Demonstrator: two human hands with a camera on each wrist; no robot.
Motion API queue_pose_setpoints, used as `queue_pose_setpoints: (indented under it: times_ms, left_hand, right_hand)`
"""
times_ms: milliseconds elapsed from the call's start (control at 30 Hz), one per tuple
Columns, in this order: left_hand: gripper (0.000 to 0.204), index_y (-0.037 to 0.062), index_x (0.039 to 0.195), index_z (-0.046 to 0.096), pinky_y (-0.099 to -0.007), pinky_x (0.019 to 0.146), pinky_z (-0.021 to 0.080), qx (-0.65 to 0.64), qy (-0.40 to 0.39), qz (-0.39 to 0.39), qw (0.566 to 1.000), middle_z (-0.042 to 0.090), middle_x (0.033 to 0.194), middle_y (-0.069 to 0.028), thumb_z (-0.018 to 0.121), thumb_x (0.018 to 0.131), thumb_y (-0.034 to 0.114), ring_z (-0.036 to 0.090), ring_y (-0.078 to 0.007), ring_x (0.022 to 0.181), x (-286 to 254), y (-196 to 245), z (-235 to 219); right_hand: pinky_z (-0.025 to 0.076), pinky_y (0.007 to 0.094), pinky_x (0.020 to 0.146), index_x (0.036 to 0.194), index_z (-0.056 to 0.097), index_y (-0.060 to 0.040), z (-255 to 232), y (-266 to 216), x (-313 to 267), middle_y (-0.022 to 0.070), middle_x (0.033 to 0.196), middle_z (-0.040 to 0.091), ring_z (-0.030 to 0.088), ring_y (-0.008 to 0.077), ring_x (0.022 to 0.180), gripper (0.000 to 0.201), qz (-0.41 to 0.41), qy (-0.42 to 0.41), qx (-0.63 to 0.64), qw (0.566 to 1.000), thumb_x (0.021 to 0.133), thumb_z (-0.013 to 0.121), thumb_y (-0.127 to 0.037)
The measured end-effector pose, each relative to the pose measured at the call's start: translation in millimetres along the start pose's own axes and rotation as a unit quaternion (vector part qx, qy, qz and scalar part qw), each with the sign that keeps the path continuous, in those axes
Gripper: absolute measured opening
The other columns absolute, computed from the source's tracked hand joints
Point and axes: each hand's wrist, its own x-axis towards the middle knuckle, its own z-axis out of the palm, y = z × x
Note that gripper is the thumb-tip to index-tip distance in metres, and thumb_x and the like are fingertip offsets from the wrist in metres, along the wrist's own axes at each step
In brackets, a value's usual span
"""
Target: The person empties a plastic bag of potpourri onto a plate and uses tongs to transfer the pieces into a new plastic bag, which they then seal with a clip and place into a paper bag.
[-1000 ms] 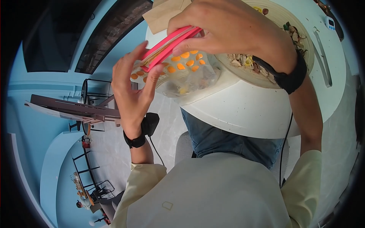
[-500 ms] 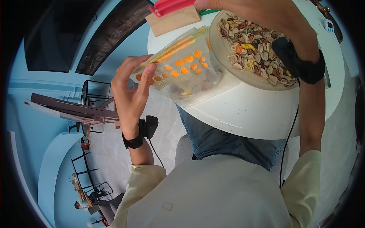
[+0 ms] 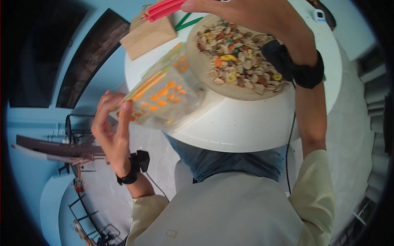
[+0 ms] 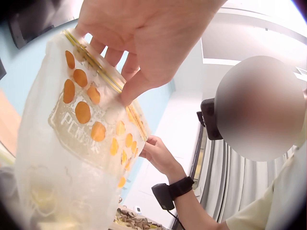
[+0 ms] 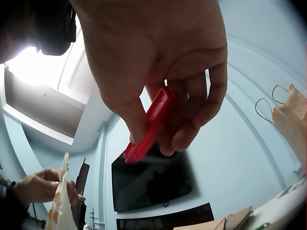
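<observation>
My left hand (image 3: 113, 129) pinches one top corner of a clear zip bag (image 3: 166, 107) printed with orange dots. In the left wrist view the thumb presses near the yellow zip strip of the bag (image 4: 82, 143). The bag leans over the near left table edge, with some pale and yellow contents low inside. Up past the bag, my right hand (image 3: 262, 20) holds a pinkish-red bag clip (image 3: 162, 10). Thumb and fingers grip the clip (image 5: 152, 125) in the right wrist view, apart from the bag. A wide round tray (image 3: 196, 67) of dried mixed pieces lies beneath the right forearm.
A brown paper bag (image 3: 147, 39) lies at the far left of the round white table (image 3: 234, 131). Beside it are green strips (image 3: 188, 24). A small white device (image 3: 318, 15) sits at the far right edge.
The red clip was over the bag's top between both hands; my right hand has drawn it off and away. My left hand keeps hold of the bag. The head view has turned.
</observation>
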Motion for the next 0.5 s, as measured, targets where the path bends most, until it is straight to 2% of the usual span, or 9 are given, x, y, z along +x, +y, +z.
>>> queue_pose_setpoints:
  times_ms: [33, 67, 233, 367, 400, 467, 500]
  left_hand:
    - [0.011, 0.0007, 0.088, 0.067, -0.0461, 0.107, 0.036, -0.003, 0.004, -0.009, 1.0, 0.066, 0.086, -0.0079, 0.071, 0.085, 0.01, 0.06, -0.0172, 0.086, -1, -1, 1]
    - [0.011, 0.0011, 0.088, 0.067, -0.0469, 0.107, 0.035, -0.004, 0.009, -0.018, 1.0, 0.066, 0.086, -0.008, 0.071, 0.086, 0.011, 0.06, -0.0172, 0.087, -2, -2, 0]
    - [0.009, 0.0022, 0.093, 0.068, -0.0492, 0.108, 0.033, -0.019, -0.007, -0.006, 1.0, 0.067, 0.088, -0.0082, 0.068, 0.088, 0.01, 0.061, -0.0175, 0.089, -6, -7, 3]
    - [0.01, 0.0022, 0.093, 0.068, -0.0487, 0.108, 0.034, -0.034, 0.004, -0.01, 0.999, 0.067, 0.087, -0.0081, 0.068, 0.088, 0.011, 0.061, -0.0172, 0.089, -6, -9, 2]
    - [0.01, 0.002, 0.093, 0.068, -0.0491, 0.108, 0.034, -0.035, 0.012, -0.009, 0.999, 0.067, 0.087, -0.0079, 0.069, 0.088, 0.011, 0.06, -0.0168, 0.088, -6, -7, 2]
    - [0.011, 0.0018, 0.093, 0.068, -0.0496, 0.108, 0.034, -0.029, 0.02, -0.01, 0.999, 0.067, 0.087, -0.0077, 0.069, 0.088, 0.011, 0.06, -0.0165, 0.088, -5, -9, -1]
    - [0.012, 0.0014, 0.094, 0.068, -0.0465, 0.105, 0.036, -0.024, 0.027, -0.002, 0.999, 0.067, 0.087, -0.0074, 0.069, 0.088, 0.011, 0.059, -0.0162, 0.088, -5, -10, -2]
  right_hand:
    - [0.052, 0.0362, 0.071, 0.103, 0.067, -0.0049, 4, 2, -17, 0.0119, 0.087, 0.069, 0.067, 0.0267, 0.079, 0.024, 0.017, -0.002, -0.012, 1.0, 0.09, 0.064, -0.024]
    - [0.052, 0.036, 0.071, 0.103, 0.067, -0.0051, -4, 25, -11, 0.0116, 0.087, 0.069, 0.067, 0.0265, 0.08, 0.024, 0.033, -0.003, -0.022, 0.999, 0.09, 0.064, -0.024]
    - [0.051, 0.0352, 0.073, 0.106, 0.067, -0.0062, -23, 21, -49, 0.0105, 0.089, 0.069, 0.067, 0.0255, 0.081, 0.024, 0.101, -0.017, -0.059, 0.993, 0.089, 0.064, -0.024]
    - [0.051, 0.0345, 0.073, 0.107, 0.067, -0.0071, -30, 9, -62, 0.0096, 0.091, 0.07, 0.066, 0.0247, 0.082, 0.025, 0.125, -0.017, -0.061, 0.99, 0.089, 0.064, -0.024]
    - [0.051, 0.0345, 0.073, 0.107, 0.067, -0.0071, -21, 13, -67, 0.0096, 0.091, 0.07, 0.066, 0.0247, 0.082, 0.025, 0.122, -0.019, -0.058, 0.991, 0.089, 0.064, -0.024]
    - [0.051, 0.035, 0.078, 0.103, 0.068, -0.0051, 13, 24, -83, 0.015, 0.089, 0.068, 0.065, 0.0298, 0.084, 0.027, 0.21, 0.01, -0.017, 0.977, 0.088, 0.067, -0.028]
    - [0.051, 0.0361, 0.078, 0.103, 0.067, -0.0056, 25, 16, -88, 0.0151, 0.091, 0.068, 0.064, 0.0302, 0.086, 0.028, 0.171, 0.02, -0.021, 0.985, 0.087, 0.067, -0.028]
